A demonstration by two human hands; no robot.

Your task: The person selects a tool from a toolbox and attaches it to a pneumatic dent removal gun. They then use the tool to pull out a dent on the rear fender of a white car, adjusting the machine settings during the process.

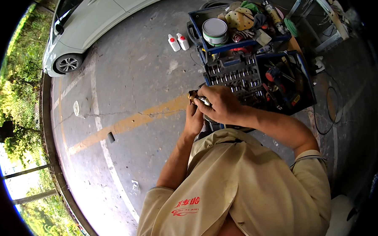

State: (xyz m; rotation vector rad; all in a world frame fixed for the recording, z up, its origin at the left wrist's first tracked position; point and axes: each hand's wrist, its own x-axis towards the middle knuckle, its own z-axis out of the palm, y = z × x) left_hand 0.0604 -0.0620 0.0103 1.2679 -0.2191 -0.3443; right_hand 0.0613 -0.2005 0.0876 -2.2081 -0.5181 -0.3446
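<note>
Close in front of my body, both my hands meet at the near left corner of an open socket set (235, 73). My left hand (193, 120) is closed around a small brass-coloured and dark piece (193, 95). From the right, my right hand (221, 103) comes over it, its fingers wrapped round a short shiny metal tool (204, 100). Fingers cover most of both items, so their exact kind and whether they are joined cannot be made out. Rows of chrome sockets fill the set's black case.
A blue-edged cart holds a paint can (215, 31), sanding discs (239, 19) and a cordless drill (279, 77). Behind it stand two white bottles (178, 42) with red caps. A pale car (96, 17) is parked far left. A black cable (334, 118) lies right.
</note>
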